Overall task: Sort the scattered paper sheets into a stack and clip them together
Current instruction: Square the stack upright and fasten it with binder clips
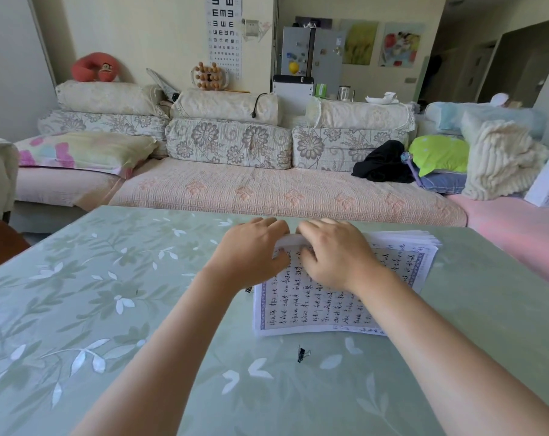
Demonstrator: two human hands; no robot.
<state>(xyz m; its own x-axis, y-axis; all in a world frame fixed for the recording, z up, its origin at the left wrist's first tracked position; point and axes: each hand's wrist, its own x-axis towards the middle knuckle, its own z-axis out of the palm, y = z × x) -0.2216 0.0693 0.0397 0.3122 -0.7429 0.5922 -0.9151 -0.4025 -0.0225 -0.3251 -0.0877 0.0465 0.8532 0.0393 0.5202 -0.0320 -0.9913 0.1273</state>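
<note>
Taking over your log: where did the stack sit from the hands?

The stack (314, 309) lay on the counter (109, 294) straight ahead of me, a little right of centre. Both hands were at its far edge, so the paper ran back from them toward me.

Its long axis?

I judged that it ran away from me, skewed to the right, though the wide lens made that hard to call. The sheets were fanned unevenly at the far right corner, so I reckoned the squaring was not done.

And the hands?

The left hand (251, 251) and right hand (336, 254) were close together, almost touching. Each had its fingers curled over the far edge and, as far as I could see, a thumb down on the top sheet, so both gripped the stack. The edge between them looked raised off the counter.

The clip?

The clip (302, 354) lay loose on the counter just off the stack's near edge, between my forearms and on the opposite side from the hands. Neither hand was clearly nearer. I leaned toward the right one reaching back while the left pinned the stack. Something dark showed beside my left wrist, maybe a second clip, but it was too hidden to tell.
</note>
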